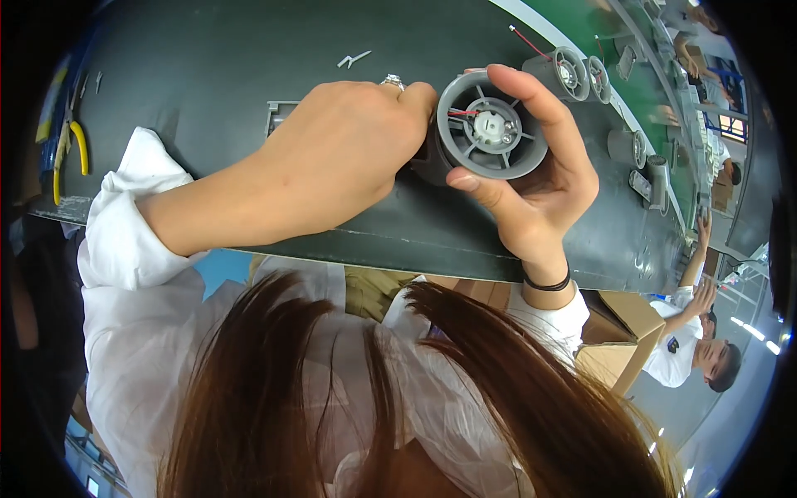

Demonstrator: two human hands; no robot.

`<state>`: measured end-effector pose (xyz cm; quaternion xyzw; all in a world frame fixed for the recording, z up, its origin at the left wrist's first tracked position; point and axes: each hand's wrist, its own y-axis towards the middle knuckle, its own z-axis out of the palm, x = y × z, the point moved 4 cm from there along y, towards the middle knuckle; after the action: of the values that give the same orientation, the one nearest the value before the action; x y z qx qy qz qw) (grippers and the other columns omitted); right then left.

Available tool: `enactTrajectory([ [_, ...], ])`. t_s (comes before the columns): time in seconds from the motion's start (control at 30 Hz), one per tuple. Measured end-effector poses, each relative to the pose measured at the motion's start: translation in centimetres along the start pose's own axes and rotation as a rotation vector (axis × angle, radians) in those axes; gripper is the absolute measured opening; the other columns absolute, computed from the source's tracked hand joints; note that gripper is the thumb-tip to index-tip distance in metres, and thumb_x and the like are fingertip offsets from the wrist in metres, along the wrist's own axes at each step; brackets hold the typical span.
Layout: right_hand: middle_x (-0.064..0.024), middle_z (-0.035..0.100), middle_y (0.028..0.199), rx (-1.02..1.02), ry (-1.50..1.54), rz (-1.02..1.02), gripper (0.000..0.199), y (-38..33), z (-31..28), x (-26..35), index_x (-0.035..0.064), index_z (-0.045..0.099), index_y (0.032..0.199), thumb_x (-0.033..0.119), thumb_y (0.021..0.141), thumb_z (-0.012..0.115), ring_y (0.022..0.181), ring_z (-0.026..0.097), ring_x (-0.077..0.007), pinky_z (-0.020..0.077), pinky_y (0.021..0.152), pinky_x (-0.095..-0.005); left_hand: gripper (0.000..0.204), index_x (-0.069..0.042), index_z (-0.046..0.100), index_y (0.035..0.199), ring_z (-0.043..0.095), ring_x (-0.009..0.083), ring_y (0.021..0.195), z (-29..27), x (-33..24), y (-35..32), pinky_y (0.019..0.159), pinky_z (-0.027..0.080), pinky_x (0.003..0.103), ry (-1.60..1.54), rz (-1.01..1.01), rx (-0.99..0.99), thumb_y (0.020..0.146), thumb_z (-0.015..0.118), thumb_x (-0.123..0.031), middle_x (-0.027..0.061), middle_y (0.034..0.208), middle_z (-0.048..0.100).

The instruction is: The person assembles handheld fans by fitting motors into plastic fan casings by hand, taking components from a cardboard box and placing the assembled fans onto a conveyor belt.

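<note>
Tube (493, 150), grey and round, with spokes meeting at a white hub (488, 126), sits over the dark worktop (207, 50) in the right hand (550, 195), clamped between thumb and fingers, its open end toward the camera. A red wire (462, 113) runs to the hub. The left hand (353, 149) is right beside the tube, back uppermost, fingers curled; I cannot tell what, if anything, it grips. Beyond it lies a small forked white scrap (354, 59). Pliers with yellow handles (80, 148) lie at far left. Two similar tubes stand near each other at upper right, the nearer one (567, 75) trailing a wire.
</note>
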<state>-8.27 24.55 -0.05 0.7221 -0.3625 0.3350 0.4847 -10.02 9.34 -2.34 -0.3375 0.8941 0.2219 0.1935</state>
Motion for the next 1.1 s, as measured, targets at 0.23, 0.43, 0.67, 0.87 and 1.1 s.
enactTrajectory([
  [0.23, -0.021, 0.059, 0.116, 0.074, -0.151, -0.089, 0.066, 0.1, 0.1, -0.3, -0.0099, 0.052, 0.119, 0.005, 0.063, 0.082, 0.109, 0.058, -0.0265, 0.0444, 0.096, -0.0372, 0.025, 0.004, 0.049, 0.084, 0.063, 0.0315, 0.068, -0.5, -0.2, -0.3, 0.057, 0.051, 0.039, 0.085, 0.024, -0.037, 0.062, 0.062, 0.005, 0.0175, 0.071, 0.06],
  [0.43, -0.0289, 0.06, 0.108, 0.108, -0.414, -0.338, 0.051, 0.4, 0.3, 0.7, -0.009, 0.06, 0.104, 0.004, 0.058, 0.078, 0.098, 0.064, -0.0361, 0.0479, 0.09, -0.0453, 0.025, 0.004, 0.048, 0.083, 0.063, 0.0312, 0.068, -0.2, -0.2, -0.6, 0.057, 0.051, 0.039, 0.098, 0.049, -0.076, 0.062, 0.062, 0.005, 0.0164, 0.07, 0.059],
  [0.67, -0.033, 0.057, 0.11, 0.052, -0.419, -0.381, 0.037, 0.3, 0.2, 0.9, -0.0073, 0.067, 0.093, 0.004, 0.059, 0.077, 0.093, 0.065, -0.0382, 0.0537, 0.08, -0.0411, 0.023, 0.003, 0.048, 0.082, 0.063, 0.0313, 0.066, -0.4, -0.4, -0.5, 0.055, 0.051, 0.038, 0.111, 0.062, -0.096, 0.063, 0.061, 0.006, 0.0164, 0.069, 0.058],
  [0.87, -0.0329, 0.055, 0.115, 0.081, -0.327, -0.275, 0.036, 0.1, 0.1, 1.0, -0.0077, 0.067, 0.092, 0.006, 0.062, 0.079, 0.099, 0.063, -0.0385, 0.0525, 0.084, -0.0407, 0.023, 0.002, 0.047, 0.08, 0.062, 0.0306, 0.064, -0.2, -0.5, -0.6, 0.053, 0.05, 0.037, 0.12, 0.063, -0.09, 0.062, 0.061, 0.005, 0.0164, 0.068, 0.058],
  [1.1, -0.0359, 0.053, 0.115, 0.019, -0.284, -0.234, 0.033, -0.4, 0.5, 0.9, -0.0076, 0.066, 0.09, 0.004, 0.062, 0.08, 0.099, 0.062, -0.0401, 0.053, 0.082, -0.042, 0.026, 0.004, 0.048, 0.09, 0.06, 0.0326, 0.066, -0.1, -0.3, -0.9, 0.056, 0.049, 0.04, 0.092, 0.027, -0.055, 0.067, 0.059, 0.004, 0.0163, 0.071, 0.058],
])
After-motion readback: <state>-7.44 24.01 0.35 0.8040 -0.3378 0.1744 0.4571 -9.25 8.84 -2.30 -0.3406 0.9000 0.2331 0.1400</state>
